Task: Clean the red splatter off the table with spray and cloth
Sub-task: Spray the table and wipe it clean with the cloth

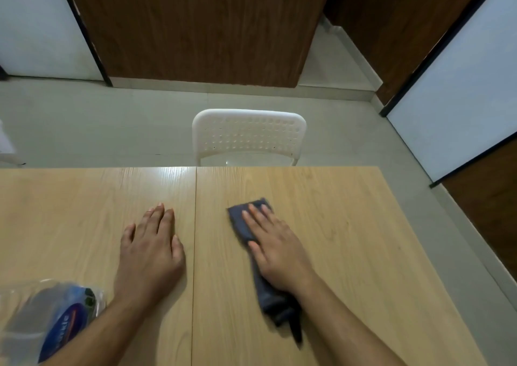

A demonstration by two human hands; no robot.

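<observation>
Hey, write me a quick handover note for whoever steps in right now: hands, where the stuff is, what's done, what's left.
Left hand: flat on the table, holding nothing.
Right hand: fingers straight, pressing the dark cloth onto the right panel.
Spray bottle: near left corner, beside the left forearm.
Done: no red splatter visible on the wood.
Left: probably a last wipe, check under the cloth, then put cloth and bottle away.

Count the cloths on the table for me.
1. A dark cloth lies on the right half of the table, flat under the right hand. The left hand covers none that shows.
</observation>
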